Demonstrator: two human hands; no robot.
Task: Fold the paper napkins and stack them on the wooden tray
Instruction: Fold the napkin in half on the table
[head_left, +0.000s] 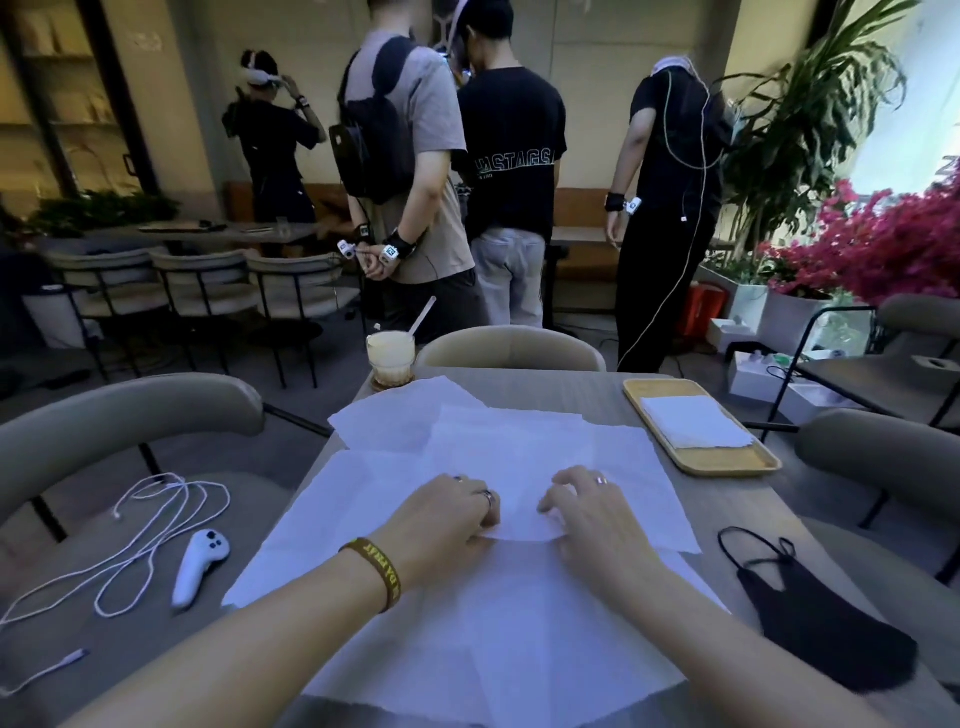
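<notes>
Risk noted: the thin napkin (521, 506) may tear or crease crooked, or drag the loose sheets (395, 421) beneath it, if I pull unevenly. My left hand (448, 512) and right hand (589, 514) sit near each other at mid-table, palms down, fingers curled, each pinching its near edge. One folded napkin (693, 421) lies on the wooden tray (727, 465), far right.

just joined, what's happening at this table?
A person is folding paper napkins. The left hand and right hand both seem to pinch the near edge of one napkin, which lies on top of loose unfolded napkins spread over the table. One folded napkin already lies on the tray at the far right. Looks early: one done, several left.
</notes>
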